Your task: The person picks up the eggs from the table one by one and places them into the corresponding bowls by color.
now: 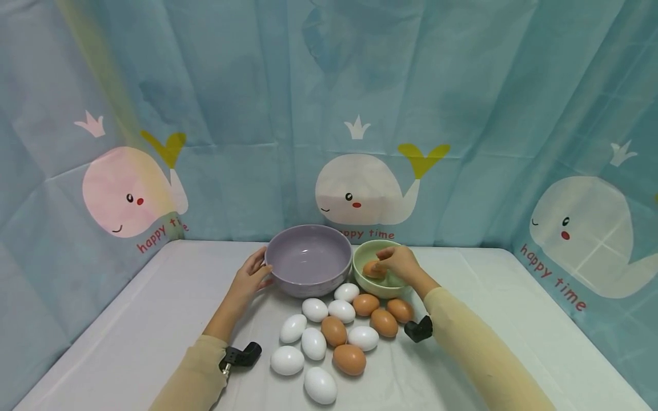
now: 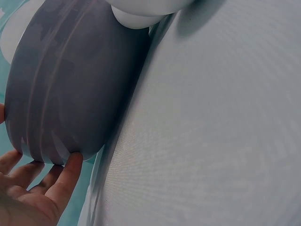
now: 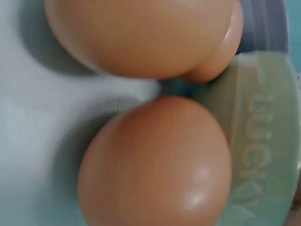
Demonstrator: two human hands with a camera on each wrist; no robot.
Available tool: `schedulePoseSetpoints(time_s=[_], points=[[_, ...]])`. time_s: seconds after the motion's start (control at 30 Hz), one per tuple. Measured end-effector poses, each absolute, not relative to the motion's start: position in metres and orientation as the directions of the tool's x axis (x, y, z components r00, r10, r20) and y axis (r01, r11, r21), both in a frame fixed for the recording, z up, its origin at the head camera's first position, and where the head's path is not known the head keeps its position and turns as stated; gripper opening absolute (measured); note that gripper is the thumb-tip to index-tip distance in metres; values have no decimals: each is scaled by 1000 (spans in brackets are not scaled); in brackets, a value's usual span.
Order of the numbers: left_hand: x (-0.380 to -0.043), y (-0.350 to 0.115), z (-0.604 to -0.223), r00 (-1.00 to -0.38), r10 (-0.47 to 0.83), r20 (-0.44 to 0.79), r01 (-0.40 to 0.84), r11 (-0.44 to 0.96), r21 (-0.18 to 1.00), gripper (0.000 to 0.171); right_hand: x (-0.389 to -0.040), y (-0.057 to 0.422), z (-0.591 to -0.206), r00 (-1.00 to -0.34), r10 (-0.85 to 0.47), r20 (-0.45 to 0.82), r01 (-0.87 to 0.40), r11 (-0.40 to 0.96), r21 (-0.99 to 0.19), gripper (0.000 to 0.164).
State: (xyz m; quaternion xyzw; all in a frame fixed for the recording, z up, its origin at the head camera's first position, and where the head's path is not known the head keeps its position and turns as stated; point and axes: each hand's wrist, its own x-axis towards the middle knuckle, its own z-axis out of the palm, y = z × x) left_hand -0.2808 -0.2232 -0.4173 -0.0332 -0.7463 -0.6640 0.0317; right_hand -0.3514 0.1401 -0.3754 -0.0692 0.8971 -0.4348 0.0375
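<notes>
One brown egg (image 1: 372, 271) is held inside the green bowl (image 1: 377, 289), just to the nine o'clock side of its middle, pinched between the thumb and fingers of the right grip (image 1: 403, 264); whether the bowl's floor is touched by it cannot be told. Against the nine o'clock wall of the purple bowl (image 1: 308, 289) the left grip (image 1: 249, 276) is laid, its fingers spread along the outside rather than curled tightly round it. The egg can be expected to be light, stiff and smooth enough to slip, and perhaps easily cracked (real shell or imitation cannot be told here), so it is best taken gently about its widest girth, thumb opposed to fingertips. Two bowls are counted, one of each colour, the green set at three o'clock from the purple. On the white surface (image 1: 493, 285), from four o'clock to past six of the purple bowl, eight white eggs (image 1: 315, 309) and five loose brown eggs (image 1: 384, 323) are counted, three of the latter lying near the green bowl's six o'clock side. With the held one, fourteen eggs are seen.
</notes>
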Motion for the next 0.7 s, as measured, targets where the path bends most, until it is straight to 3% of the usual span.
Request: schedulePoseSetpoints(time_s=[0.7], points=[[-279,-222,-416,-997,3,80,79,117,990,63,-287,155,-351,-973,-219,66,-172,512,-841,50]])
